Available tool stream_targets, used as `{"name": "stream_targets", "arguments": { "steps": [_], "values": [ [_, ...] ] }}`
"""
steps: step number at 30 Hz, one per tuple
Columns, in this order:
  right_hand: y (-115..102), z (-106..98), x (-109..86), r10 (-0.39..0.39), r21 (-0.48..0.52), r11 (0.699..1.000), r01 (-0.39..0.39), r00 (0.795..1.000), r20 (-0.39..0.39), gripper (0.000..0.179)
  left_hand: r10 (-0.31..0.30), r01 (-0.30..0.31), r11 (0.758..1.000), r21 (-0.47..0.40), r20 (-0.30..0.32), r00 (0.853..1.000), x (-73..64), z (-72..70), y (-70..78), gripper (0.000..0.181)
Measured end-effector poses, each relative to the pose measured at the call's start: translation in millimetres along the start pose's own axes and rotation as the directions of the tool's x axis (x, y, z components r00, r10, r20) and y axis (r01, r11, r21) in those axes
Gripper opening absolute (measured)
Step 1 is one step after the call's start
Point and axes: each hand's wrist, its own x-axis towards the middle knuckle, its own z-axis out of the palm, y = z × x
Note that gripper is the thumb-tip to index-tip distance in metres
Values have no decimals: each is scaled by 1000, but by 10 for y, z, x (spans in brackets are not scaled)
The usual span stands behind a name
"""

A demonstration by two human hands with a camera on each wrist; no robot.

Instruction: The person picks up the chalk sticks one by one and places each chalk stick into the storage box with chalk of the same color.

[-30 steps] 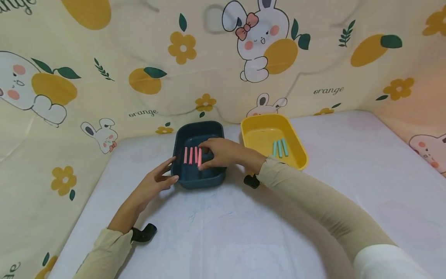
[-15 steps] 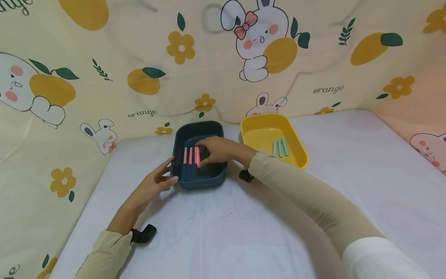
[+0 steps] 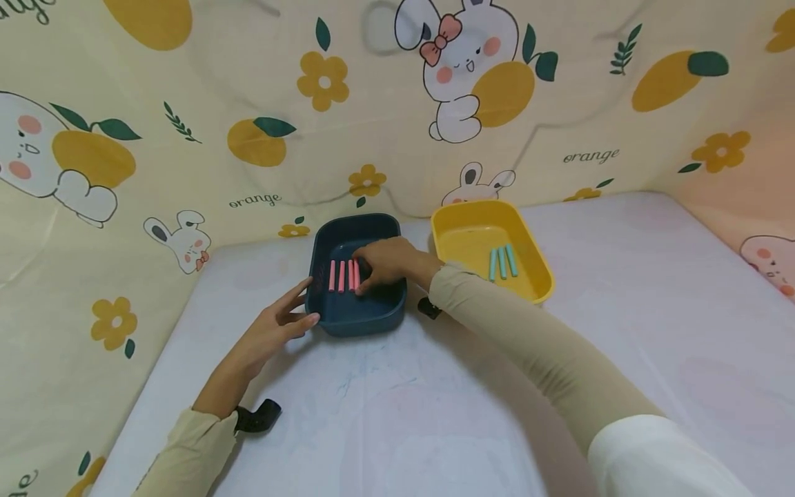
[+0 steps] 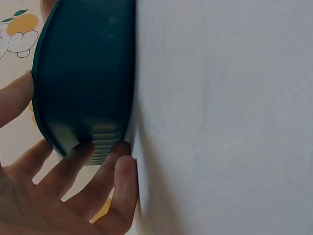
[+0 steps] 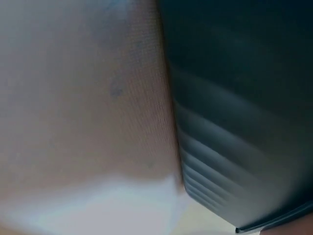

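Note:
Inside a dark blue tray (image 3: 357, 328), several pink chalk sticks (image 3: 341, 277) lie side by side in a row. My right hand (image 3: 390, 259) reaches over the tray's right side and pinches the rightmost pink chalk stick (image 3: 357, 270) between thumb and fingers, close against its neighbour. My left hand (image 3: 277, 323) rests on the tray's left side with fingers spread. The left wrist view shows those fingertips (image 4: 124, 166) against the ribbed outer wall (image 4: 88, 73). In the right wrist view the tray's opposite wall (image 5: 230, 117) fills the right half; the chalk is hidden there.
A yellow tray (image 3: 540, 286) stands to the right of the dark blue one, with three light blue chalk sticks (image 3: 502, 262) in it. Both are on a white table (image 3: 397, 414) with faint blue marks. A printed cloth (image 3: 385, 103) hangs behind.
The pinched pink chalk stick, tilted and slightly apart earlier, now lies closer alongside the row as my right hand moved in. My left hand stays on the tray. The view has shifted slightly.

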Motion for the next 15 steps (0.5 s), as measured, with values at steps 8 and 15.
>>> {"name": "stream_targets", "arguments": {
  "steps": [8,15],
  "values": [
    [-45,-15,13,29,-41,999,-29,1000,2,79,23,-23,1000,3,-1,1000,5,-1,-30,73],
    [-68,-17,3,47,-130,990,-45,999,15,79,8,-8,1000,10,-6,1000,20,8,-25,73]
  ]
}}
